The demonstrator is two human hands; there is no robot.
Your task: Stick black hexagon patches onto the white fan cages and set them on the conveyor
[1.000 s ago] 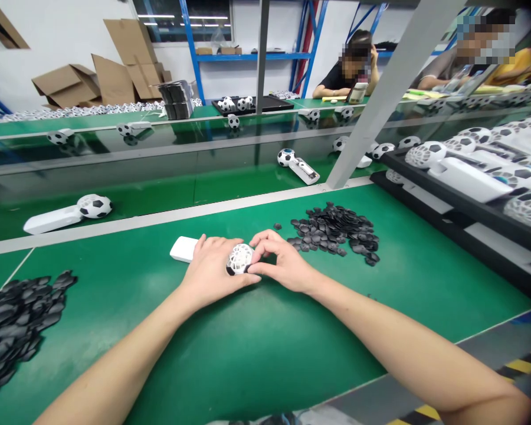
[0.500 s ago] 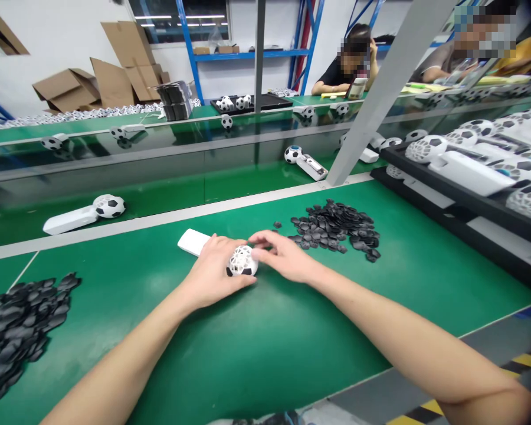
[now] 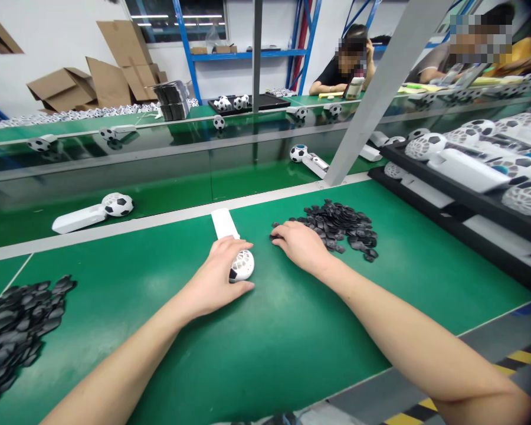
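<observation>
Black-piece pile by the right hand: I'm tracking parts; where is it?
In the head view, the black-piece pile lies right of centre on the green bench, beside the right hand, left of the black trays.

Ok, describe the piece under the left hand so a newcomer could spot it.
On the green bench, find the black heap at right. Left of it, the left hand curls round a white piece, handle pointing away. Unlike similar pieces nearby, its ball has a hand round it.

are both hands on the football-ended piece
No, only the left hand is on the football-ended piece; the right hand is at the edge of the black pile.
</observation>
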